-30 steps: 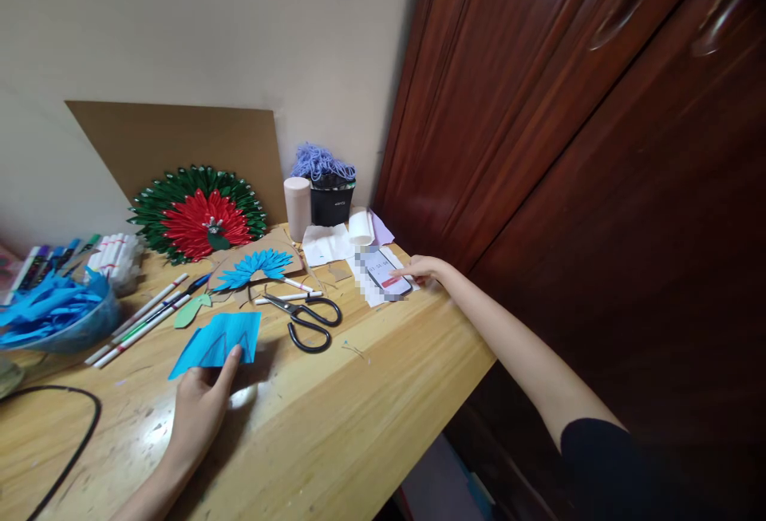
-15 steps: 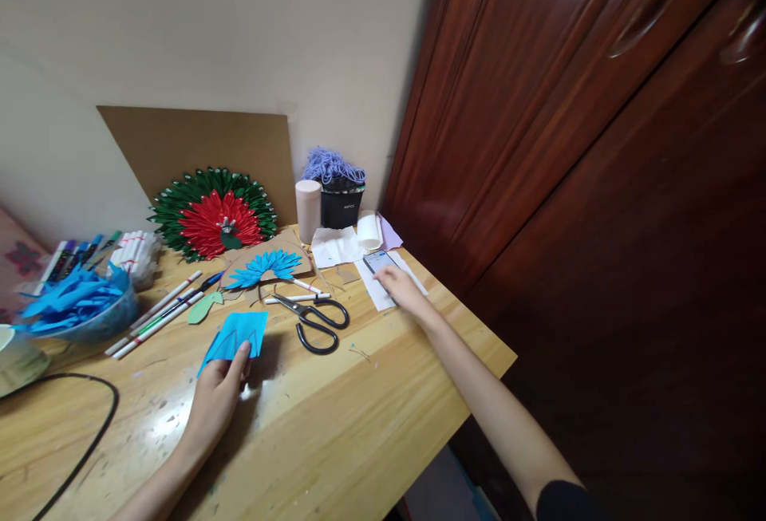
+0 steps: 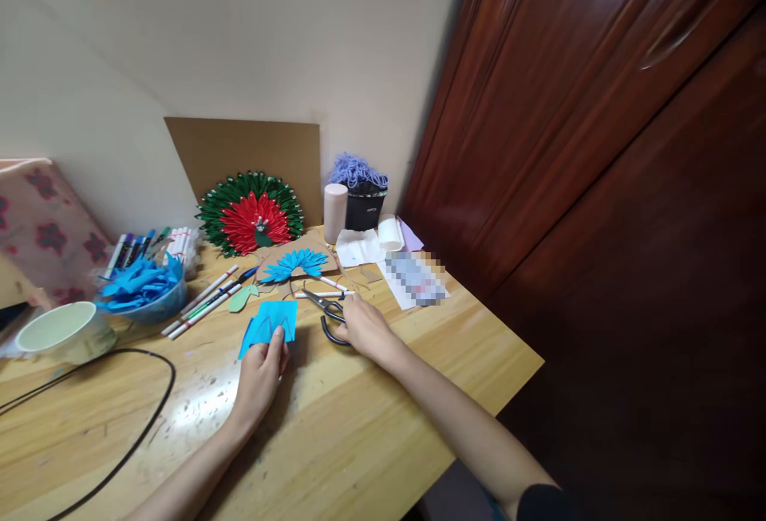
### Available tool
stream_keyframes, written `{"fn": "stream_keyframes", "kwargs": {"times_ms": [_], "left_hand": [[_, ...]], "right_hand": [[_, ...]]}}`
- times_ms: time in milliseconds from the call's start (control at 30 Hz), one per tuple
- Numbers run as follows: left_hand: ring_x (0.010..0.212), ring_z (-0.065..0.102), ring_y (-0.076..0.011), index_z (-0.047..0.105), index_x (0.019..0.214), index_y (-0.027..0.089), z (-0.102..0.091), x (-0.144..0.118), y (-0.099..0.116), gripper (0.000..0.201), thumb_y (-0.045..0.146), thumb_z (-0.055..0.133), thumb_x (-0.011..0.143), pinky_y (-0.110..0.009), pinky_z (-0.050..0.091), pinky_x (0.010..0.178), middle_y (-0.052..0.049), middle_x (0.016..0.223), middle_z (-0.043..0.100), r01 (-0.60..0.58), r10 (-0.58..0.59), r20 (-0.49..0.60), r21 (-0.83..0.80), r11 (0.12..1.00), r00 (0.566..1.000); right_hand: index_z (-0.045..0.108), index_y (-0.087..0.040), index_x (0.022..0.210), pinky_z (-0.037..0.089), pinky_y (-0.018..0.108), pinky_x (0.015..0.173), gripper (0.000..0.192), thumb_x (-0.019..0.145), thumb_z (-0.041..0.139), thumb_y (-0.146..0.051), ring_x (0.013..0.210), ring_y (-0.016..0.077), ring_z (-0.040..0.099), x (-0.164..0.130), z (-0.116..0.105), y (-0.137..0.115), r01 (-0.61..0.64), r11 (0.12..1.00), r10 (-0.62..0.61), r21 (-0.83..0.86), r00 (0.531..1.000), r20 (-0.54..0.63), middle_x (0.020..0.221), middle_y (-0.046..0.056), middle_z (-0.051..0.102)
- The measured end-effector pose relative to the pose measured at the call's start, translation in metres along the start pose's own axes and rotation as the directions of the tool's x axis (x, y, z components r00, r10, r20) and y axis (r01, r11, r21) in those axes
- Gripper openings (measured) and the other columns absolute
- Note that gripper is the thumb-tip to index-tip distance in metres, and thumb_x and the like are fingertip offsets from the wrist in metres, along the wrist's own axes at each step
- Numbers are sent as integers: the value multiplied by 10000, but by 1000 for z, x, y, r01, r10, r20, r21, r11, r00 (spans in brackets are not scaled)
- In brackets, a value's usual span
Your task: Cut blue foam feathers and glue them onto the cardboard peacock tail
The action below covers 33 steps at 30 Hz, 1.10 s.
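Scissors, black-handled, lie near the middle of the wooden table, and the right hand now rests on their handles. A second ago that hand was at the phone near the table's right edge; it has since crossed to the scissors, which suggests cutting is about to begin. Its fingers curl loosely over the handles; whether they are threaded through the loops cannot be told. The left hand pinches the lower edge of a blue paper piece marked with pointed outlines, thumb on top, just left of the scissors. A blue paper fan and pens lie behind.
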<state>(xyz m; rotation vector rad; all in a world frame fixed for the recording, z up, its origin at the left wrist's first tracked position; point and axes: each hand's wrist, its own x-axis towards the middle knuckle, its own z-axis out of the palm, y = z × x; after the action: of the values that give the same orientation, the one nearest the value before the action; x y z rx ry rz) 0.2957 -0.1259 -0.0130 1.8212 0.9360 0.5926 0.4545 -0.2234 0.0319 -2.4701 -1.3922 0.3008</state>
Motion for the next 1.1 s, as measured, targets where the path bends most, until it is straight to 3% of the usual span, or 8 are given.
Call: {"fn": "stream_keyframes", "kwargs": {"times_ms": [133, 200, 300, 400, 533, 800, 933, 1100], "left_hand": [[416, 385, -117, 385, 420, 199, -20, 15, 19, 518, 539, 340, 807, -249, 292, 467, 22, 398, 381, -110, 117, -186, 48, 993, 976], [423, 406, -112, 404, 429, 190, -30, 26, 31, 509, 499, 335, 828, -240, 297, 480, 19, 407, 407, -183, 201, -276, 90, 979, 940], [385, 371, -98, 397, 413, 185, -36, 37, 40, 502, 445, 347, 839, -240, 257, 459, 24, 379, 381, -227, 273, -325, 173, 958, 905], [370, 311, -90, 359, 396, 190, -32, 41, 34, 503, 419, 354, 843, -255, 205, 457, 30, 371, 337, -227, 303, -333, 247, 942, 893], [396, 257, -95, 364, 412, 193, -26, 40, 19, 490, 412, 360, 850, -270, 167, 479, 34, 404, 307, -225, 335, -304, 345, 911, 892], [423, 339, -110, 493, 477, 178, -32, 39, 11, 499, 429, 324, 874, -268, 206, 499, 5, 437, 404, -215, 326, -301, 350, 912, 896], [424, 341, -105, 478, 481, 179, -32, 38, 15, 489, 424, 332, 877, -265, 214, 496, 10, 444, 408, -229, 300, -298, 250, 941, 906], [418, 321, -103, 399, 454, 190, -29, 38, 14, 504, 474, 333, 865, -266, 215, 478, 22, 430, 366, -195, 223, -308, 119, 974, 925]], "right_hand": [[488, -172, 861, 456, 325, 682, 158, 748, 527, -274, 790, 213, 589, 1, -2, -24, 94, 909, -46, 406, 991, -126, 860, 78, 589], [441, -196, 801, 458, 286, 581, 173, 800, 484, -364, 619, 153, 568, 5, 4, -37, 78, 693, -87, 716, 996, -25, 692, 4, 546], [401, -208, 797, 404, 215, 430, 343, 795, 456, -547, 407, 71, 425, 7, 23, -48, -68, 228, -263, 971, 956, 129, 573, -74, 416], [430, -197, 809, 424, 214, 437, 529, 688, 460, -712, 403, 50, 406, 1, 43, -49, -185, 25, -428, 982, 886, 178, 582, -80, 393], [461, -181, 783, 491, 290, 510, 670, 587, 397, -818, 434, 73, 459, -9, 58, -47, -256, 25, -514, 966, 826, 232, 568, -66, 415], [480, -166, 807, 480, 260, 496, 668, 646, 346, -801, 415, 76, 479, -16, 60, -47, -202, 129, -469, 971, 850, 240, 531, -68, 417], [478, -165, 821, 440, 219, 435, 676, 651, 330, -802, 380, 65, 453, -17, 57, -47, -225, 239, -428, 945, 849, 310, 505, -79, 400], [474, -168, 810, 440, 224, 426, 671, 644, 337, -804, 371, 64, 440, -16, 59, -44, -208, 264, -441, 942, 843, 310, 509, -79, 408]]}}
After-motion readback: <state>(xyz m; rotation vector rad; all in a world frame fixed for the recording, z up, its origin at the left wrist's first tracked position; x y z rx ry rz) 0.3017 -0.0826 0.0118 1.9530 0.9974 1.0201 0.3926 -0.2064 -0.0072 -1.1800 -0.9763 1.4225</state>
